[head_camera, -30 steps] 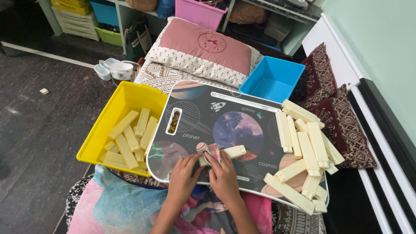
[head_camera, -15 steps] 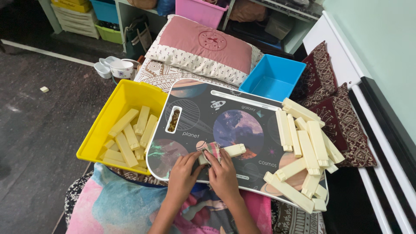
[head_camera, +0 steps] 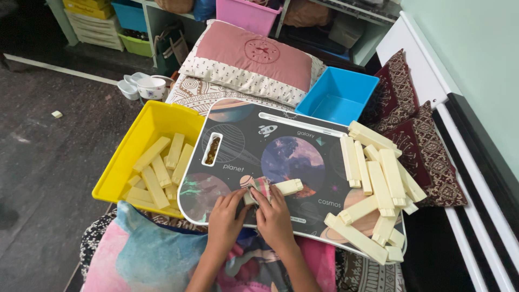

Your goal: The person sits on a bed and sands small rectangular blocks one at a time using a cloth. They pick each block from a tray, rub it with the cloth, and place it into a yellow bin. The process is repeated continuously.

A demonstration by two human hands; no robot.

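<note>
A cream plastic block lies on a lap tray printed with planets. Both of my hands meet at its near end. My left hand holds the block's left end, and my right hand presses a small striped cloth against it. A pile of similar cream blocks covers the tray's right side. More cream blocks lie in a yellow bin at the tray's left.
An empty blue bin sits behind the tray beside a pink pillow. Dark red cushions line the white wall edge at right. White cups and a dark floor are at left. A pink bin stands at the back.
</note>
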